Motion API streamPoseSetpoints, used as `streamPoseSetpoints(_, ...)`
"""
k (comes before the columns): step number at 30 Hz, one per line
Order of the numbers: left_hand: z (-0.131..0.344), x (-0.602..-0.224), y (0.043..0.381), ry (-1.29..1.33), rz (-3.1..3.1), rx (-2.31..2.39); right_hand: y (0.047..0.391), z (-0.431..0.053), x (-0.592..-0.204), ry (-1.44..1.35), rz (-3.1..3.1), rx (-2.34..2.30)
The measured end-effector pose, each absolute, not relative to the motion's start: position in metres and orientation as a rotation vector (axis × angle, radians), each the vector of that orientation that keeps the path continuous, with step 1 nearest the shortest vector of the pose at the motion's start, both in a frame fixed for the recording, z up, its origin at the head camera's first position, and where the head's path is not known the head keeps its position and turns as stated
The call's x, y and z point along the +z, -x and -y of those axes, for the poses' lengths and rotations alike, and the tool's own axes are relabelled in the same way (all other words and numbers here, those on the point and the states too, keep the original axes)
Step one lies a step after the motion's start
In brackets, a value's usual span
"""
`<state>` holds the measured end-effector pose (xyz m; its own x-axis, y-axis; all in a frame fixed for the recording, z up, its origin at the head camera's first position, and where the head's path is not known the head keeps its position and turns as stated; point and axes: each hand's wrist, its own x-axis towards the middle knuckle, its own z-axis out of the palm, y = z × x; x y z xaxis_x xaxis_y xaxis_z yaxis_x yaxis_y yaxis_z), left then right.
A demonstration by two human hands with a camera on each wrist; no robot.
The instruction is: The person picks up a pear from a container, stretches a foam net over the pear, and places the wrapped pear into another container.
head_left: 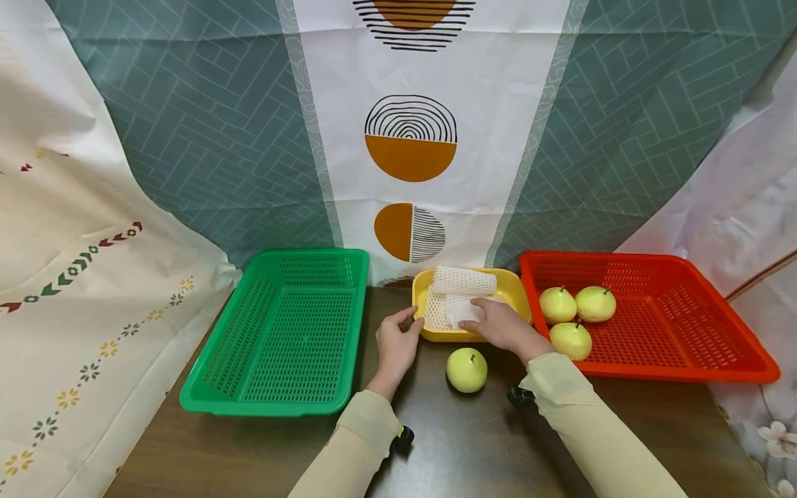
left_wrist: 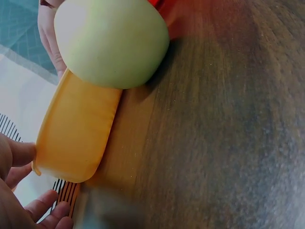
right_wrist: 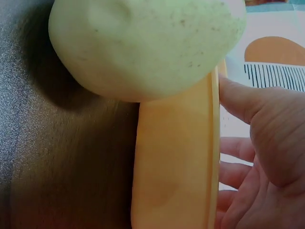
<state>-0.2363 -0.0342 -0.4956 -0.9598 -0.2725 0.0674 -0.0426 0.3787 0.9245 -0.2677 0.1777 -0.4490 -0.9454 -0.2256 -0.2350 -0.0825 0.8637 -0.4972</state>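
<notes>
Between two baskets stands a small yellow tray [head_left: 448, 336] holding white foam net sleeves [head_left: 464, 281]; one rolled sleeve lies across the top. My left hand [head_left: 396, 344] is at the tray's left end, a fingertip touching the rim, other fingers loose outside it. Over the tray's front right rim reaches my right hand [head_left: 503, 325]. Its thumb and forefinger, spread apart, rest on a foam sleeve inside. In front of the tray sits a yellow-green pear [head_left: 467, 370] with a short stem, untouched. It looms large in both wrist views, covering part of the tray.
At left stands a green perforated basket [head_left: 299, 346]. A red basket [head_left: 660, 339] at right holds three yellow-green pears [head_left: 571, 341] at its left end. Patterned cloth [head_left: 411, 76] hangs behind the brown wooden table [head_left: 461, 449].
</notes>
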Motion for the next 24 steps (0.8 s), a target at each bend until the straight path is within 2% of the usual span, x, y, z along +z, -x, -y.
streamPoseSetpoints(6, 0.0333, -0.4958, 0.2357, -0.270, 2.409, -1.609, 0.2718, -0.1811, -0.4551, 0.148, -2.767, -0.743)
streamPoseSetpoints(24, 0.0325, -0.4937, 0.2343, -0.286, 2.419, -1.625, 0.2650, -0.1801, -0.4534, 0.255, -2.934, -0.629)
